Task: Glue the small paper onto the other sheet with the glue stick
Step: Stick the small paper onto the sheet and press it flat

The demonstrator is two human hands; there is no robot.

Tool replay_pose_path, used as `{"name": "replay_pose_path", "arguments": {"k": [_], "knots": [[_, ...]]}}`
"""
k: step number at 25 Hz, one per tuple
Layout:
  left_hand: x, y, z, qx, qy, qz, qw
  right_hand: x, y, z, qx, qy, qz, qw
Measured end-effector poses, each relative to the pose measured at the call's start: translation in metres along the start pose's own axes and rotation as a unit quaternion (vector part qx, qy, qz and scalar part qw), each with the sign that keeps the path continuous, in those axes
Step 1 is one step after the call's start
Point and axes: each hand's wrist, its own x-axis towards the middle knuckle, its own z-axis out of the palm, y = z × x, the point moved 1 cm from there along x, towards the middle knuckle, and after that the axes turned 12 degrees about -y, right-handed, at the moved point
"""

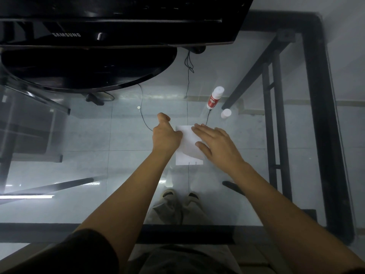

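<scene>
White paper [187, 149] lies flat on the glass table; I cannot tell the small piece from the sheet under it. My right hand [215, 144] rests flat on its right part, fingers spread and pointing left. My left hand [166, 133] sits at the paper's left edge, fingers curled onto that edge and thumb raised. The red and white glue stick [214, 97] stands upright beyond the paper, uncapped. Its white cap [226, 113] stands just right of it.
A black monitor [118, 22] with its round base [88, 68] fills the far left. The table's black frame [324, 115] runs along the right and near edges. Thin cables [187, 82] and the floor show through the glass.
</scene>
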Motion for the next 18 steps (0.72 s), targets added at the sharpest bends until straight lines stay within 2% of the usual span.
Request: {"name": "replay_pose_path", "arguments": {"k": [2, 5, 13, 18], "knots": [[0.000, -0.001, 0.001, -0.001, 0.005, -0.001, 1.000, -0.005, 0.008, 0.001, -0.086, -0.061, -0.028, 0.994], [0.001, -0.001, 0.000, 0.008, 0.000, -0.003, 1.000, -0.006, 0.009, 0.002, -0.130, -0.086, -0.015, 0.988], [-0.020, -0.022, -0.001, 0.044, -0.037, -0.039, 0.998, -0.007, 0.005, 0.001, -0.143, -0.093, 0.009, 0.985], [-0.046, -0.044, 0.006, 0.032, -0.060, -0.063, 0.996, -0.007, 0.007, 0.002, -0.132, -0.106, 0.011, 0.985]]}}
